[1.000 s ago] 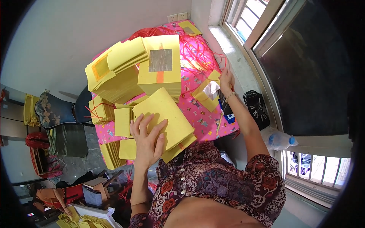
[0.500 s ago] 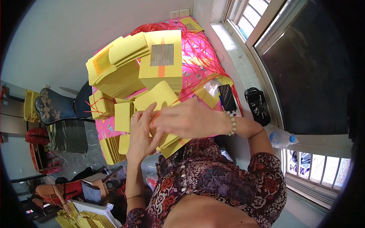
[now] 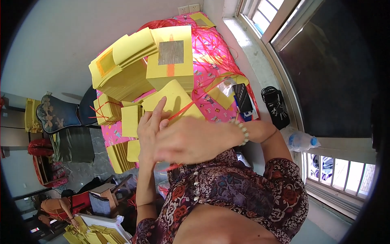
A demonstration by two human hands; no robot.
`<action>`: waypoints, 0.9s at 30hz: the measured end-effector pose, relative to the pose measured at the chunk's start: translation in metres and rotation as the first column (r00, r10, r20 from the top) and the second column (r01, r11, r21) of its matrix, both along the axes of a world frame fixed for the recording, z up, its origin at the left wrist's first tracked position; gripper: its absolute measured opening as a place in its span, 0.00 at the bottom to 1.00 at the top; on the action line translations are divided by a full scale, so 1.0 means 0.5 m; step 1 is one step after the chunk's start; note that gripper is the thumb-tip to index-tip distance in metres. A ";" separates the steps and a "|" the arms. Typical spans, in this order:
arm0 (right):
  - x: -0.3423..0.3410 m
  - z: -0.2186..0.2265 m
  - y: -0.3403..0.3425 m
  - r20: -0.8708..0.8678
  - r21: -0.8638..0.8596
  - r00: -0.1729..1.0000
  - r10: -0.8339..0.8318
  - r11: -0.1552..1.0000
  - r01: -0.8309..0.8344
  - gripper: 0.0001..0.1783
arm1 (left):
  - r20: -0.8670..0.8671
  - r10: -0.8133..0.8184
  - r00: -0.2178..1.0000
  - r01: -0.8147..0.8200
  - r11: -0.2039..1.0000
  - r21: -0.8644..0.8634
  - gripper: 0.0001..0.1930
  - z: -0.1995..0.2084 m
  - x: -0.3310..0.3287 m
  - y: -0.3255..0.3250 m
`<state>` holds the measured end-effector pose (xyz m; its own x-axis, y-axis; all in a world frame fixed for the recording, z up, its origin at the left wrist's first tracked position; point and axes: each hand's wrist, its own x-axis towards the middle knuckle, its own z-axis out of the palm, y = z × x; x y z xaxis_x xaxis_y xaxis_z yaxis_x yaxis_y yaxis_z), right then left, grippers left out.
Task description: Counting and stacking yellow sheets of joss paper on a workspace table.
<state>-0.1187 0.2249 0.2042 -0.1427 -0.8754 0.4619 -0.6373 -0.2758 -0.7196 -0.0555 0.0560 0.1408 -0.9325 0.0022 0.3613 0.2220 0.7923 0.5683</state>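
Note:
A folded stack of yellow paper [image 3: 170,96] lies tilted in front of me, with a red string [image 3: 186,109] running across it. My left hand [image 3: 149,128] grips the stack's left side, its index finger stretched along the top sheet. In front of the left wrist crosses my right hand [image 3: 199,140], wearing a beaded bracelet [image 3: 243,132]. Its fingers are bent together and blurred at the tips, with the string leading into them; a bit of red shows just below. The right hand hides the stack's lower part.
Tall piles of yellow paper [image 3: 126,83] stand behind on a pink patterned cloth [image 3: 207,87]. Loose red strings [image 3: 215,49] tangle at the far right. Smaller folded bundles [image 3: 120,158] sit left. A black phone-like object [image 3: 242,97] lies right. Another person [image 3: 57,209] handles yellow paper lower left.
My right hand has swept down and left, from over the stack to across my left wrist. The red string now stretches straight over the stack. My left hand stays on it.

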 end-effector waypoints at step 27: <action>0.006 0.005 -0.169 -0.234 0.224 0.972 -0.022 0.972 0.076 0.22 | 0.000 -0.094 0.996 0.094 0.989 0.117 0.24 -0.098 0.023 -0.029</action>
